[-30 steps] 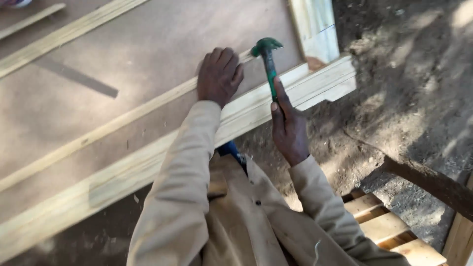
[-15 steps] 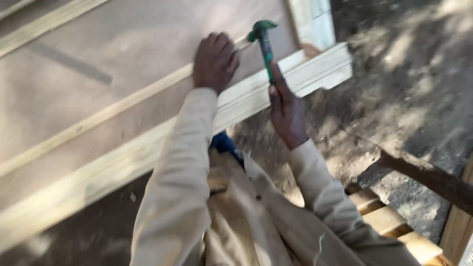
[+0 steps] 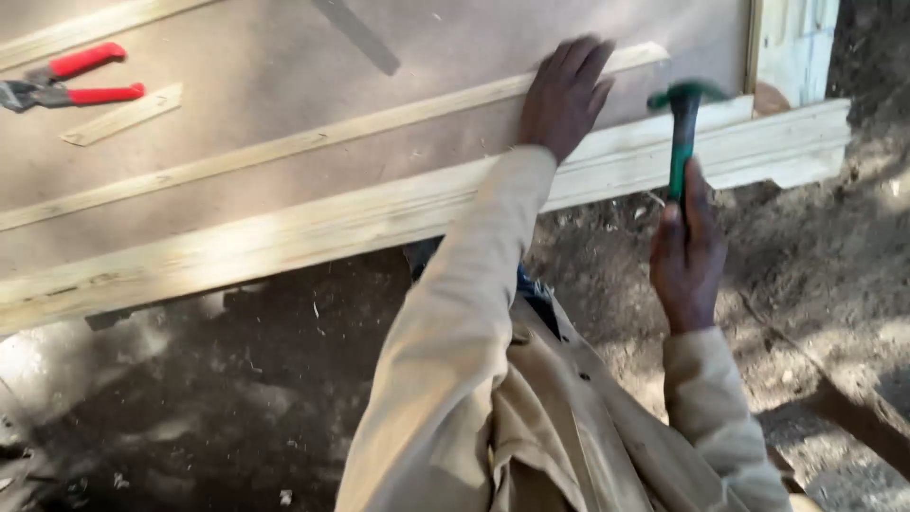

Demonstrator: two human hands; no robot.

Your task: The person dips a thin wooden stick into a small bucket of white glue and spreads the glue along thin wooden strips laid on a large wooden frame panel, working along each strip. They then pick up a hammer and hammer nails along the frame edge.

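Observation:
My left hand point(image 3: 566, 93) lies flat, fingers spread, pressing on a thin wooden strip point(image 3: 313, 139) that runs across a brown board point(image 3: 246, 66). My right hand point(image 3: 687, 251) grips the handle of a green hammer point(image 3: 682, 133), whose head hangs just above the moulded pale wooden frame piece point(image 3: 360, 223) along the board's near edge, to the right of my left hand. Both arms wear beige sleeves.
Red-handled pliers point(image 3: 66, 81) lie on the board at the far left, with a short offcut of strip point(image 3: 121, 114) beside them. A white upright frame part point(image 3: 796, 43) stands at the top right. Bare dirt ground point(image 3: 237, 398) and a wooden plank point(image 3: 853, 417) lie below.
The view has shifted, bringing the pliers into sight at the left. My left hand has flattened on the strip. The hammer has moved out to the right of that hand.

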